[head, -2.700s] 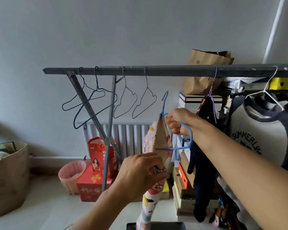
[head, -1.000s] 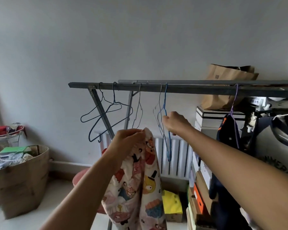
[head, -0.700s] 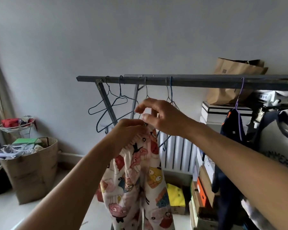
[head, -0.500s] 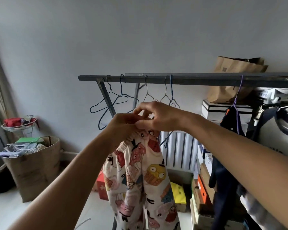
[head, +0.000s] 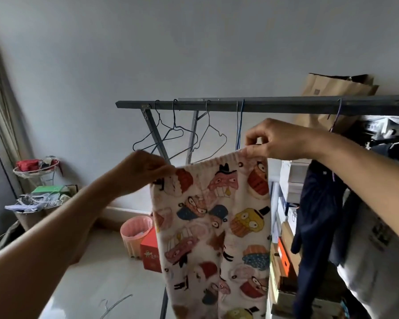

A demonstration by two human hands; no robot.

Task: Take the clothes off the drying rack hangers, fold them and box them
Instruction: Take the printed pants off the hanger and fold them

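I'm pinching the pants (head: 213,226) off-hanger by the waistband with left hand (head: 141,171) and right hand (head: 268,143); folding, boxing and the clothes (head: 318,217) hanging on the rack (head: 286,104) are remaining.

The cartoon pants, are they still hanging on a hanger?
No, both hands hold the cartoon pants up by the waistband, away from the hangers.

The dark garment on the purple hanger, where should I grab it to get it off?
Grip the dark garment near its top, under the purple hanger, coming from its left: it hangs limp and narrow, and other clothes crowd its right side.
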